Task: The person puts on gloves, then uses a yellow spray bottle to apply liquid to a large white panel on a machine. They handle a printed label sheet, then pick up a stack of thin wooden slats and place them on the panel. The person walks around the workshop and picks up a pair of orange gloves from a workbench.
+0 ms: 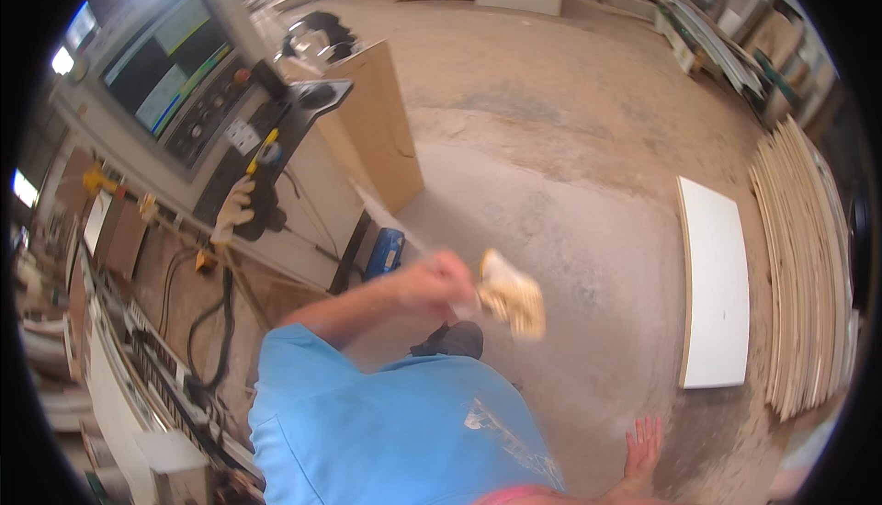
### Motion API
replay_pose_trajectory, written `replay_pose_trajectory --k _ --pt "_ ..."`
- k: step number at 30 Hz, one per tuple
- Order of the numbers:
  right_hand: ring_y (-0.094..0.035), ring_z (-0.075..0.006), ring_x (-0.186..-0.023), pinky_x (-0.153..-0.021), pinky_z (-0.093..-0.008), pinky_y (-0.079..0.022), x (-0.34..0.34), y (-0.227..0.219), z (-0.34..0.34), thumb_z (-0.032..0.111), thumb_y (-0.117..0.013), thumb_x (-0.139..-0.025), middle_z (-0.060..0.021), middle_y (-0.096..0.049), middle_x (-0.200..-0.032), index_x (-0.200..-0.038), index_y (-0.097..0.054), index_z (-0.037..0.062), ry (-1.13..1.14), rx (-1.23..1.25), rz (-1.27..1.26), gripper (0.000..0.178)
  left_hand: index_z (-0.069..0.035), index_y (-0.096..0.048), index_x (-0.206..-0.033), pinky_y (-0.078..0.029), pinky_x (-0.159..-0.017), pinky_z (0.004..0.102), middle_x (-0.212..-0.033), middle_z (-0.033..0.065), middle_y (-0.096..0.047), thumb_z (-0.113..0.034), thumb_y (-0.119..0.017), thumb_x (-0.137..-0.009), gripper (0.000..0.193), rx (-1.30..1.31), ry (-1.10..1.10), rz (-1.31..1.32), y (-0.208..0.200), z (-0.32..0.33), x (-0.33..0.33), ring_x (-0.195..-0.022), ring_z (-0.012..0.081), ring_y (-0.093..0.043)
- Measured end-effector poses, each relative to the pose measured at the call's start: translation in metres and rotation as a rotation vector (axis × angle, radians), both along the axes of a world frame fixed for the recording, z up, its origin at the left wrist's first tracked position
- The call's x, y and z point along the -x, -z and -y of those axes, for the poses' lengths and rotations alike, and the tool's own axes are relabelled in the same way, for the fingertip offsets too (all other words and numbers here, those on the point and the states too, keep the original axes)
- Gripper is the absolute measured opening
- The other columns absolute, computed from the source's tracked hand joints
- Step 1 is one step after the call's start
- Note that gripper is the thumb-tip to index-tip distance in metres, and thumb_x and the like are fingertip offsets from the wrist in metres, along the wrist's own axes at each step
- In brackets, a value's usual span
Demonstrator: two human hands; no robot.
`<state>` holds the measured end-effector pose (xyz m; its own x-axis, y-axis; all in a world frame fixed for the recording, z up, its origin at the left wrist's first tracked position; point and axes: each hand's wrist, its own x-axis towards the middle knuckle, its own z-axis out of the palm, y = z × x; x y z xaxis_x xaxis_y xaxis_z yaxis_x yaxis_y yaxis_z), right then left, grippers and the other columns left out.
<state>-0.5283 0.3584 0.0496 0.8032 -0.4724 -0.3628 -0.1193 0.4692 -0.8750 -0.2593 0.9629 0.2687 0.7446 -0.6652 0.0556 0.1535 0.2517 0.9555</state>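
Observation:
My left hand (436,283), smeared by motion, is closed in front of my body. A pale work glove with yellow (514,298) hangs from its fingers, out to the right. Low on the right, my right hand (643,448) is bare, with its fingers spread and nothing in it. A second pale glove (235,209) lies at the edge of the machine console (317,220), next to a dark object of unclear kind. On the console shelf, near the screen (167,68), a tape measure (267,152) sits by a yellow strip.
A white panel (715,284) stands on the floor at the right, beside a stack of wooden boards (799,266). A plain wooden panel (377,124) stands behind the console. A blue object (385,251) sits at its base. Black hoses (220,344) run along the left.

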Motion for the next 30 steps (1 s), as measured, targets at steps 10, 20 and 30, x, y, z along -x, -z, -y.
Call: replay_pose_trajectory --k 10,20,30 --pt "-0.067 -0.0301 -0.114 -0.092 -0.0442 -0.056 -0.438 0.104 -0.146 0.022 -0.061 -0.101 -0.0134 -0.066 -0.13 -0.144 -0.052 0.0059 -0.744 0.219 -0.194 0.047 0.001 -0.066 -0.122 -0.043 -0.056 0.0266 -0.076 0.0028 -0.066 -0.042 -0.05 -0.11 0.048 0.115 -1.855 0.314 -0.027 -0.261 -0.092 -0.063 0.0138 -0.06" --pt "-0.072 -0.0197 -0.083 -0.069 -0.0367 -0.057 -0.663 0.167 -0.25 0.018 -0.068 -0.092 -0.0082 -0.075 -0.099 -0.121 -0.07 0.0051 -1.292 0.742 -0.573 0.032 -0.008 -0.069 -0.088 -0.046 -0.056 0.0255 -0.073 0.0009 -0.063 -0.019 -0.066 -0.099 0.016 -0.202 -1.163 -0.246 0.155 -0.163 -0.335 -0.062 0.0096 -0.057" --pt "-0.07 -0.0178 -0.07 -0.055 -0.0353 -0.054 -0.854 0.228 -0.214 0.02 -0.062 -0.093 -0.0054 -0.071 -0.085 -0.099 -0.07 0.0083 -1.048 0.545 -1.069 0.015 -0.002 -0.074 -0.111 -0.051 -0.084 0.0468 -0.115 0.0124 -0.066 -0.044 -0.07 -0.098 0.044 0.569 0.313 0.549 0.029 -0.075 -0.618 -0.097 0.0342 -0.062"
